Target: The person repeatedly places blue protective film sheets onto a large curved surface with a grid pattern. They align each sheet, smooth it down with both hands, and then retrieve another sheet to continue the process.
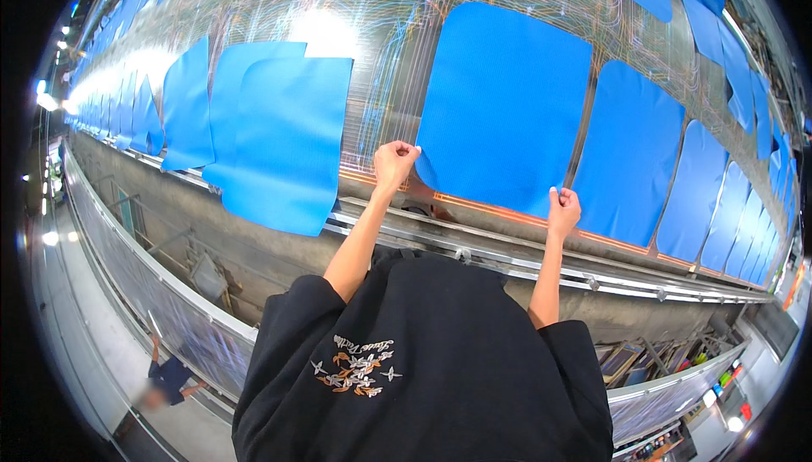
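Note:
A large blue sheet with rounded corners lies in front of me on a long table marked with many thin coloured lines. My left hand pinches this sheet at its near left edge, where the material curls up slightly. Thumb and fingers of my right hand are closed on the near right corner. To the right, beside a narrow gap, lies another blue sheet. Left of my left hand, overlapping blue sheets hang a little over the near table edge.
A metal rail runs along the table's near side. More blue sheets line the table to the right, and others lie far left and along the far side. Behind me stands another long table, with a person beyond it at lower left.

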`<state>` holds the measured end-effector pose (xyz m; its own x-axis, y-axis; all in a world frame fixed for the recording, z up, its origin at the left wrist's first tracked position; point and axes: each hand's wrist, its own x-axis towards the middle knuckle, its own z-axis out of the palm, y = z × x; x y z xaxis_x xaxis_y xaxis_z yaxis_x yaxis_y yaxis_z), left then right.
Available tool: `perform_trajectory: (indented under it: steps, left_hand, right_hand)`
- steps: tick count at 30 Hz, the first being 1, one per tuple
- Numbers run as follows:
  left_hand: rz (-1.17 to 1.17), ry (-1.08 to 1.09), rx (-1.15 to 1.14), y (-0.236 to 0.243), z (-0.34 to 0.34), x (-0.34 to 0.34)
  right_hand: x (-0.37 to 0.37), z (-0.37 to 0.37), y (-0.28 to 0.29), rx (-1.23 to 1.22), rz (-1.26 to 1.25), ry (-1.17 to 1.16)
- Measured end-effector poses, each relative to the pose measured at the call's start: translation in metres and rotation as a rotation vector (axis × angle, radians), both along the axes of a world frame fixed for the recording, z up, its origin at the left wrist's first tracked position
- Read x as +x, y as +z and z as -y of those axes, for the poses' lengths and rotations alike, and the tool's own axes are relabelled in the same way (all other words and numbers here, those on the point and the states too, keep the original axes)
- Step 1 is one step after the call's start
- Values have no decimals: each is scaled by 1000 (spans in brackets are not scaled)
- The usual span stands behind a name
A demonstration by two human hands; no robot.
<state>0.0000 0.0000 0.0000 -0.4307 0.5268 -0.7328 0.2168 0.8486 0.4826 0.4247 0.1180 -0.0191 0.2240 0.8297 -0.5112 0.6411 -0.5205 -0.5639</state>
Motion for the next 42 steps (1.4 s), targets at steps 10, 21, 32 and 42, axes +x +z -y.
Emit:
perform_trajectory:
  steps: [10,21,32,42]
  left_hand:
    - [-512,-860,678,4,-19,84]
    - [-603,-861,786,-21,-216,51]
    - [-800,-768,900,-56,-365,8]
    - [-438,-1178,843,-32,-240,17]
  right_hand:
    - [-130,33,29,608,93,1049]
    - [-176,-176,4,684,143,1170]
    - [-228,-297,-30,874,268,922]
    - [-152,-119,-7,527,-18,1406]
